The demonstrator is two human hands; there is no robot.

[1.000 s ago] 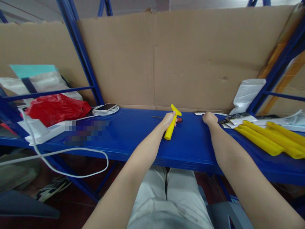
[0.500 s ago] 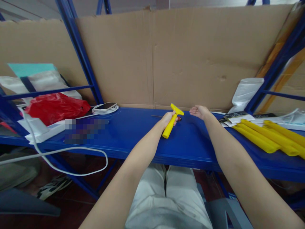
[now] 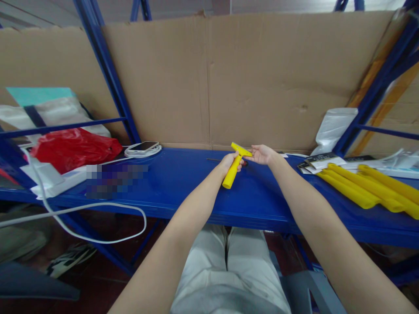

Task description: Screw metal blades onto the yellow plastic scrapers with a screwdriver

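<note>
My left hand [image 3: 231, 162] is closed round the neck of a yellow T-shaped scraper [image 3: 231, 174]. The thick handle points down toward me and the wide head faces away. At the right end of that head, the fingertips of my right hand [image 3: 262, 155] close on the edge; whether anything small is between them is too small to tell. Behind my left hand a screwdriver [image 3: 213, 159] lies on the blue shelf [image 3: 183, 183], its thin shaft to the left and part of its dark red handle showing to the right.
Several yellow handle-like tubes [image 3: 366, 187] lie at the right beside packaged cards [image 3: 322, 161] and a white plastic bag [image 3: 335, 126]. To the left are a phone [image 3: 146, 147] on a coiled white cable, a red bag [image 3: 77, 148] and a power strip [image 3: 65, 181]. Cardboard [image 3: 262, 78] stands behind.
My right hand has moved left, from open beside the scraper to its head, and its fingers have bent. My left hand keeps its hold on the scraper. The view has shifted slightly.
</note>
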